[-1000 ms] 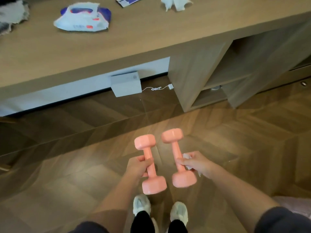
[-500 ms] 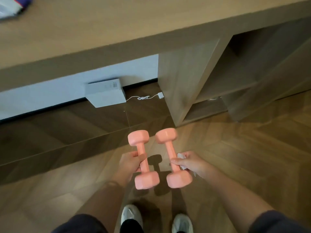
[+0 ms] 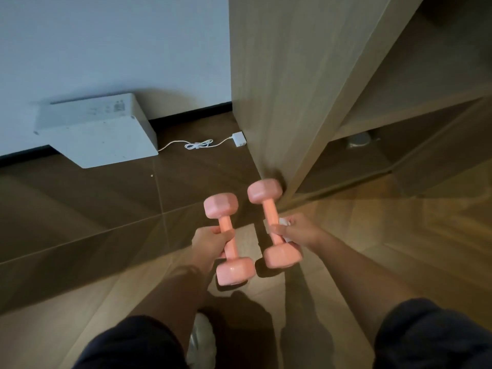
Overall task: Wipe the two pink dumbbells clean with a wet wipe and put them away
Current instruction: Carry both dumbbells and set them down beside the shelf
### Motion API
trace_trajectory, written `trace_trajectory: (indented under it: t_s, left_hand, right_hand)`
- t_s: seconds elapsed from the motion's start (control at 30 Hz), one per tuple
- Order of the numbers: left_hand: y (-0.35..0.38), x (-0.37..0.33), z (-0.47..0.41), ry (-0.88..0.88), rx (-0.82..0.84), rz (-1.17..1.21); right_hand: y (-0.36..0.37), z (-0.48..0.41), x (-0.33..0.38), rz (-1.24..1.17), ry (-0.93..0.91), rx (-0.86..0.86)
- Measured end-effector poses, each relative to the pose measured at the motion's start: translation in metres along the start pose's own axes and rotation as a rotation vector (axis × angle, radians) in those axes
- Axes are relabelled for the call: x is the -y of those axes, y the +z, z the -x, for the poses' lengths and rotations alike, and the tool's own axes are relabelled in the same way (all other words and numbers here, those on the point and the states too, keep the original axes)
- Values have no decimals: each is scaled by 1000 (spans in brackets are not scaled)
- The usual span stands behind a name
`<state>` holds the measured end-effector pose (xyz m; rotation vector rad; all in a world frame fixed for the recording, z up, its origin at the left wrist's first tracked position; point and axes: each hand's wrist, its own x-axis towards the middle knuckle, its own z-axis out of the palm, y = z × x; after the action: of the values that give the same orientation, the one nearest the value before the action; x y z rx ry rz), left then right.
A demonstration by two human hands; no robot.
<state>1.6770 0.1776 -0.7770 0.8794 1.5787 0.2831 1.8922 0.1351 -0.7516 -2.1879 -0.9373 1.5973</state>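
The left hand (image 3: 210, 241) gripped the left dumbbell (image 3: 225, 225), and the right hand (image 3: 298, 230) the right dumbbell (image 3: 269, 209) plus a wet wipe (image 3: 284, 222), by their slim handles above the floor (image 3: 106, 209) beside a shelf unit (image 3: 279, 102). The weights looked rigid, smooth and probably hefty.

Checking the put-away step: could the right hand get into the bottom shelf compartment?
Probably yes: the compartment is open-fronted, only floor between it and the right hand, though that grips a dumbbell.

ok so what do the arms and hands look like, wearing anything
The left hand and right hand are bare, no gloves. The forearms are bare too. A dark left sleeve and a dark right sleeve cover the upper arms.
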Motion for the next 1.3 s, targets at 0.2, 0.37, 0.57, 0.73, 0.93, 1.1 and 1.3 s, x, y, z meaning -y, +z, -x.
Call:
trace_trajectory:
  t_s: [0.2, 0.37, 0.57, 0.73, 0.93, 1.1, 1.3]
  left_hand:
    - [22, 13, -60, 23, -49, -11]
    - [29, 13, -88, -22, -75, 49]
    - [30, 21, -104, -3, -67, 59]
    - [35, 21, -109, 10, -43, 63]
    - [32, 23, -121, 4, -71, 34]
    - [30, 21, -129, 48, -63, -33]
    - [30, 9, -125, 81, -20, -287]
  right_hand:
    - [14, -60, -18, 69, -27, -24]
    - [17, -84, -22, 100, -22, -41]
    - [21, -100, -19, 97, -44, -42]
    - [23, -112, -18, 162, -91, -35]
    - [31, -122, -13, 205, -110, -21]
    - [33, -132, -11, 159, -81, -30]
    - [38, -128, -8, 317, -58, -52]
